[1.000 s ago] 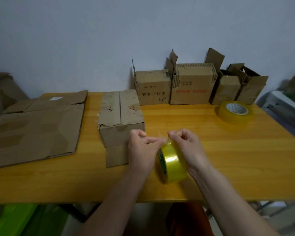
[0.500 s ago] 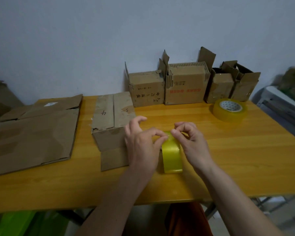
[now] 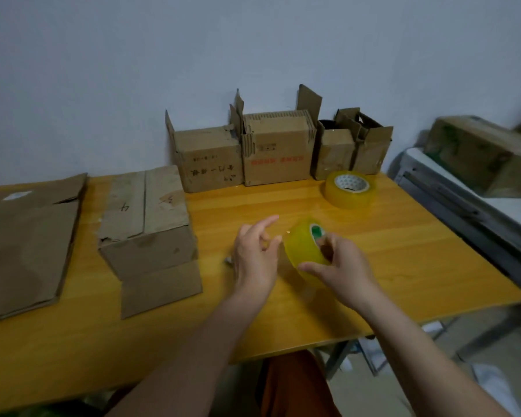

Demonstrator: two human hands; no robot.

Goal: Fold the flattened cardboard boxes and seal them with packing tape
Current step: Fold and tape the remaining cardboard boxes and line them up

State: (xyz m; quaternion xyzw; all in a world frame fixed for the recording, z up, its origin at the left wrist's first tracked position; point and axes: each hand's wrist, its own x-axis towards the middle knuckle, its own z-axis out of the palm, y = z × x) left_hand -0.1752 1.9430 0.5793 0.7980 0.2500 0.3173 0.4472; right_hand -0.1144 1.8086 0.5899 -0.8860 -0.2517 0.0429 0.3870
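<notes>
My right hand (image 3: pixel 337 266) grips a yellow roll of packing tape (image 3: pixel 303 248) just above the wooden table (image 3: pixel 403 251), fingers in its green core and thumb under it. My left hand (image 3: pixel 254 254) hovers just left of the roll with index finger straight and the other fingertips bent near the tape's edge; whether it pinches the tape end is unclear. A folded cardboard box (image 3: pixel 148 218) marked with handwriting stands to the left, one flap lying forward on the table. Flattened cardboard (image 3: pixel 27 236) lies at the far left.
Several assembled boxes (image 3: pixel 271 152) with raised flaps stand in a row against the wall. A second, larger tape roll (image 3: pixel 349 189) lies flat at the back right. Beside the table's right edge sits a grey appliance (image 3: pixel 463 212) with a box (image 3: pixel 481 155) on it.
The roll has turned so its core faces up-right, and my right hand has shifted from picking at its top to gripping it. My left hand has drawn back from the roll. The view swung right.
</notes>
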